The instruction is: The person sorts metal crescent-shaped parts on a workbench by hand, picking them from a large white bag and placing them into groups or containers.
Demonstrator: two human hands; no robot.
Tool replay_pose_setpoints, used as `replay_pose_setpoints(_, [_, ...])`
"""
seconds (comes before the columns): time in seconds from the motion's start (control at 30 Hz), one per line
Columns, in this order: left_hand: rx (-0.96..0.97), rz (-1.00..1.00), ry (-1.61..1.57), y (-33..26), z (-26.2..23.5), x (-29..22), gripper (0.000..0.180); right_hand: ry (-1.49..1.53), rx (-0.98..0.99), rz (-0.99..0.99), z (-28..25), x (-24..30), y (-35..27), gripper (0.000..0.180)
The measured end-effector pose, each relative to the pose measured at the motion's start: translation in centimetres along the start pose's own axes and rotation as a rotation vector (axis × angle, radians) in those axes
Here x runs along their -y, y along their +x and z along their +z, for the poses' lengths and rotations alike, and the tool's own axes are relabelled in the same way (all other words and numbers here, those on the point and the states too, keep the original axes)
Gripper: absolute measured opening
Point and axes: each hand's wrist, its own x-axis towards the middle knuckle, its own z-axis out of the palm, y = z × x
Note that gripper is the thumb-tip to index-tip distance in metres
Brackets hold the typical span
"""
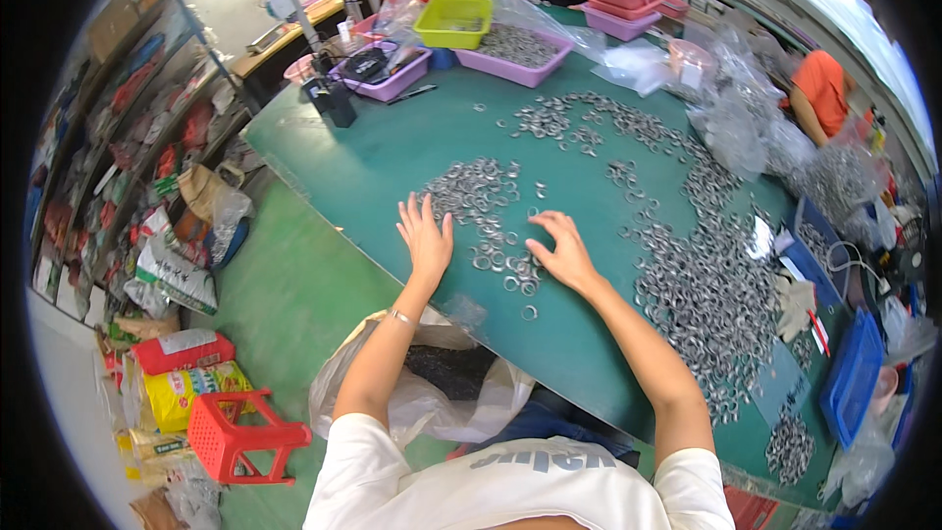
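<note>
Grey metal rings (469,186) lie in a loose pile on the green tabletop (363,167), and a few trail toward the table's near edge. At the left side of this pile my left hand (426,239) is spread, palm down, with its fingertips beside the rings. On the other side my right hand (563,253) has its fingers apart and slightly bent, close to a few single rings; I see nothing held in it. A much larger heap of similar rings (702,285) covers the right part of the table and curves away toward the far side.
Below the near edge hangs an open white sack (471,417) with dark contents. Plastic bins, one a yellow-green bin (453,22), stand at the far end. Blue trays (850,378) and a glove (795,306) lie right. A red stool (245,437) stands left; two people sit beyond.
</note>
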Motion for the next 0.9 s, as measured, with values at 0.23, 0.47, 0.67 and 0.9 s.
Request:
replay_pose_setpoints(0.23, [0.153,-0.098,0.026,4.6,3.6,5.5,0.057,-0.231,0.014,0.139,3.3,-4.6,7.8,0.058])
replay_pose_setpoints(0.47, [0.193,0.076,-0.214,5.2,3.4,3.2,0.046,-0.308,0.160,0.052,5.0,-6.6,11.6,0.058])
replay_pose_setpoints(0.67, [0.243,0.169,-0.279,4.7,2.5,3.2,0.042,-0.280,0.346,-0.028,4.8,-4.7,9.5,0.060])
replay_pose_setpoints(0.9, [0.194,0.146,-0.320,-0.4,1.8,-0.9,0.041,-0.223,0.379,-0.078,3.5,-2.3,3.5,0.062])
